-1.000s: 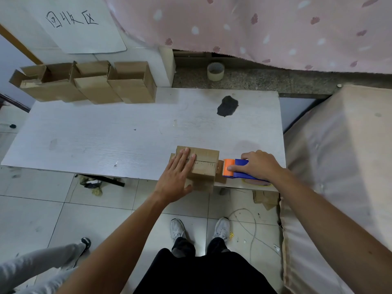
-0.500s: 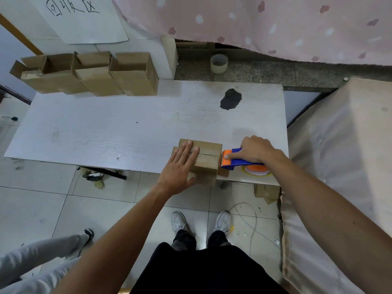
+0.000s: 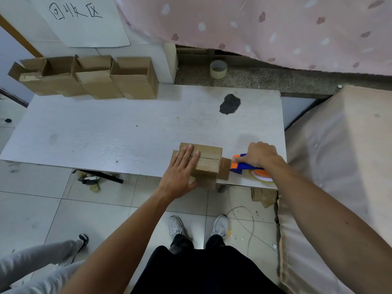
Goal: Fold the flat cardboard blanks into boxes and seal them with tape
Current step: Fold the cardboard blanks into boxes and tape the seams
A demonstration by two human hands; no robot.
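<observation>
left grip (image 3: 180, 172) spread flat on box (image 3: 209, 161) | right grip (image 3: 259, 154) clasps tape dispenser (image 3: 244, 165) just beside box

Surroundings: white desk (image 3: 106, 141), tiled floor (image 3: 31, 209).
Dark patch (image 3: 229, 104) on desk, far right. Handwritten paper sheet (image 3: 84, 22) on wall; pink spotted cloth (image 3: 254, 28) above. Beige padded surface (image 3: 339, 155) at right. White cable (image 3: 248, 221) on floor.
</observation>
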